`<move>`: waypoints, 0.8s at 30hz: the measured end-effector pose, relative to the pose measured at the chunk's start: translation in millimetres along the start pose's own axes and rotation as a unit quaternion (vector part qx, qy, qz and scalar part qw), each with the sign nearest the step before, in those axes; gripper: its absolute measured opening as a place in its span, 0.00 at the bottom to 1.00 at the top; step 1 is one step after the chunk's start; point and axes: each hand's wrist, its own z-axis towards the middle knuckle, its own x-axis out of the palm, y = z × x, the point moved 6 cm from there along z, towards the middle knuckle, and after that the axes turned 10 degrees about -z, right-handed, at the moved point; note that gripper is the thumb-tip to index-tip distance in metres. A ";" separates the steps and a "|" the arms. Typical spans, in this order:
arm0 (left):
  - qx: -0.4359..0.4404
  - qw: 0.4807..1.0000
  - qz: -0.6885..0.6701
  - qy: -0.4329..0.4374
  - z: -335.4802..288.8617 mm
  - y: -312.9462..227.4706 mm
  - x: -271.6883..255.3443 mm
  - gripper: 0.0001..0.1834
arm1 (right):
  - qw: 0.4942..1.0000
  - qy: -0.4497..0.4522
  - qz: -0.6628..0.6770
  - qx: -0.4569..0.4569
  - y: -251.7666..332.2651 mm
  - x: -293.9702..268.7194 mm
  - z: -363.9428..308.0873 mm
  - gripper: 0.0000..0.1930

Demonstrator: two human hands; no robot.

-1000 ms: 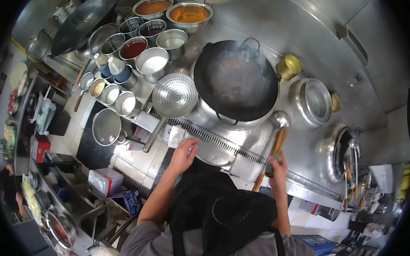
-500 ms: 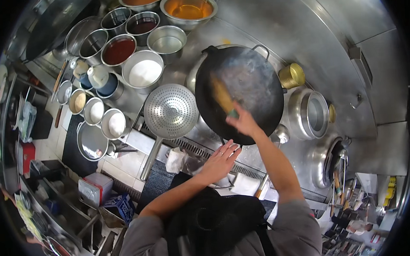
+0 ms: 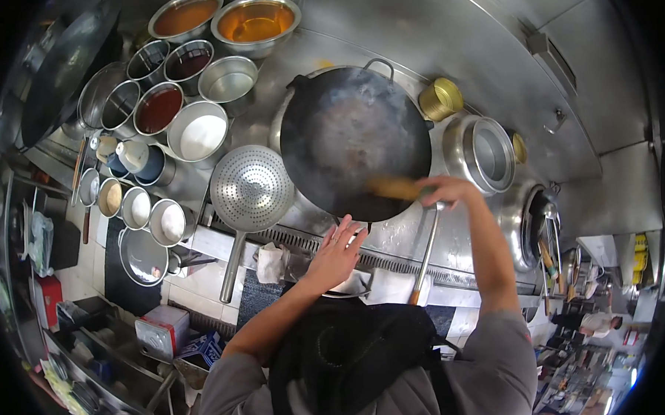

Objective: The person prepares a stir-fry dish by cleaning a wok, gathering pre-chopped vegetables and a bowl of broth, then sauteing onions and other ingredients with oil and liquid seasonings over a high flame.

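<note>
A round, perforated, silver metal skimmer (image 3: 251, 187) sits left of the bare left hand (image 3: 333, 261), its fingers spread near the round, black metal wok (image 3: 344, 144). Inside the wok's near right side, the right hand's (image 3: 450, 190) fingers grip a long tan brush (image 3: 395, 188).

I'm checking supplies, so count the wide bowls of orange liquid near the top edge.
2: the left bowl, and the right bowl beside it, nearer the wok. More may lie out of frame.
</note>
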 end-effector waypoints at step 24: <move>-0.115 0.985 0.012 -0.131 -127.9 -66.2 69.2 0.36 | 0.889 -0.422 -0.086 0.158 -159.4 308.0 15.4 0.40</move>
